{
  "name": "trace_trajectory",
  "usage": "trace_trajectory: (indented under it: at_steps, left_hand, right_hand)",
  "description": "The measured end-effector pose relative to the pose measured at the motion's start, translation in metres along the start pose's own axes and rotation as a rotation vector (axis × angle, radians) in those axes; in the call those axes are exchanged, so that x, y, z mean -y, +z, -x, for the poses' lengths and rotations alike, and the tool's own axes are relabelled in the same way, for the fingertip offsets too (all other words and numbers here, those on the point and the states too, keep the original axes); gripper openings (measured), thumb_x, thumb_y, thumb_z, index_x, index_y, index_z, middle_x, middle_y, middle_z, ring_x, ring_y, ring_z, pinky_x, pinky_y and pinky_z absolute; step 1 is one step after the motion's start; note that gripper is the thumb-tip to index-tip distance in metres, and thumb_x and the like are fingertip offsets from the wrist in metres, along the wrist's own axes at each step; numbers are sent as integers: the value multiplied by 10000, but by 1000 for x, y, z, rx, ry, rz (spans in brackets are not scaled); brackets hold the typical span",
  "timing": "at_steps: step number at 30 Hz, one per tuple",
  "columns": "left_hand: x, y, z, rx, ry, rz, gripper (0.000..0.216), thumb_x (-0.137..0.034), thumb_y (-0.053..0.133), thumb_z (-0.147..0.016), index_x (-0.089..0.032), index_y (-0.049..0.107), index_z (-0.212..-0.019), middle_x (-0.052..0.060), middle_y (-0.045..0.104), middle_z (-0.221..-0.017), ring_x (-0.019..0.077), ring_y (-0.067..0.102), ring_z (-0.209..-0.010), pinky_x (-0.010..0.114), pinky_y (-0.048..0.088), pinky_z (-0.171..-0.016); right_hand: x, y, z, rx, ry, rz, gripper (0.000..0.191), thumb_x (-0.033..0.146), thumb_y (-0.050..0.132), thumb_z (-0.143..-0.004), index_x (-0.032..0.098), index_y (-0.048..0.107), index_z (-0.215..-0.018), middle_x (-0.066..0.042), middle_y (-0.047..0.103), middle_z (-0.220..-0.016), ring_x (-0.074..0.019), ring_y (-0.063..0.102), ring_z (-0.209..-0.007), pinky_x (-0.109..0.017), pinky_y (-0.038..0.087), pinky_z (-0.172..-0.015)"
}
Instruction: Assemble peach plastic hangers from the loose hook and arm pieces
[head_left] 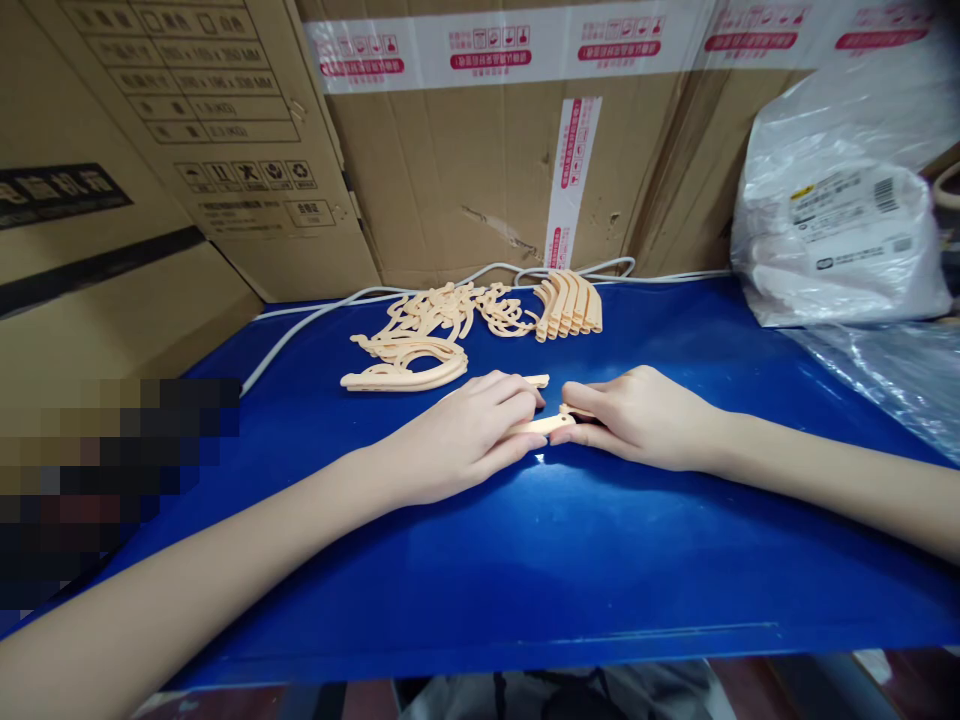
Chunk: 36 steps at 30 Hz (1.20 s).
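Observation:
Both hands meet over the middle of the blue table. Between the fingers of my left hand (487, 430) is a cream plastic hanger arm (541, 427), its end with a small hole pointing right. My right hand (637, 418) pinches a small cream piece (568, 409) against that end; my fingers cover most of it. Just beyond my left fingers another cream piece (537, 381) shows its tip. Folded cream hangers (409, 372) lie stacked behind my left hand. Farther back are a loose heap of curved hanger parts (435, 312) and a row of curved hanger arms (571, 305).
Cardboard boxes (465, 150) wall off the back and left of the blue table (570, 560). A white cable (300, 318) runs along the back edge. At the right stands a clear plastic bag (840, 240) with labels, and more plastic film (885, 370) lies before it.

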<state>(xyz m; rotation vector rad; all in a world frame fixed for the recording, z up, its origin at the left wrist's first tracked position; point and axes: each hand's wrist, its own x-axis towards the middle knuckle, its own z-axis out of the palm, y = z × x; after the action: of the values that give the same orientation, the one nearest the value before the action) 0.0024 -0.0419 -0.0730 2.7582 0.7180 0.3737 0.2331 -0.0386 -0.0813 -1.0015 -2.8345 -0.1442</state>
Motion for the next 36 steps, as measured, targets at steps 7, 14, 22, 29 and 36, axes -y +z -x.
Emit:
trace_trajectory:
  at_steps: [7,14,22,29,36]
  left_hand:
    - [1,1,0,-15,4,6,235,-297,351,-989,-179,519,-875,83,560,-1162,214,467,-1145,378,384,-979]
    - [2,1,1,-6,28,1,233,-297,359,-987,-186,519,-858,87,544,-1197,217,451,-1180,378,370,-996]
    - [3,1,0,-11,35,25,232,-311,361,-990,-184,544,-923,77,566,-1153,208,478,-1093,348,379,-940]
    - [2,0,-1,-91,68,23,208,-300,373,-987,-176,516,-902,72,559,-1140,190,481,-1029,314,373,-901]
    - [0,0,-1,-97,40,46,214,-308,370,-987,-182,509,-884,70,562,-1137,191,487,-1022,315,379,-887]
  right_hand:
    - [-1,-1,-2,38,5,-60,525,558,200,-974,174,496,-771,-25,597,-600,-128,490,-457,-251,200,-481]
    - [-3,-2,-2,74,12,-95,486,551,274,-966,169,508,-779,-33,605,-605,-126,488,-463,-248,203,-484]
    - [-4,-2,-2,4,-6,-295,424,529,371,-949,174,471,-740,29,474,-559,-94,398,-463,-235,212,-489]
    - [-2,-8,-3,28,51,-734,392,520,423,-930,181,445,-735,62,355,-620,-77,315,-539,-206,275,-502]
    - [-1,-9,0,-95,56,-380,397,533,412,-930,196,393,-722,49,407,-574,-83,339,-481,-228,230,-491]
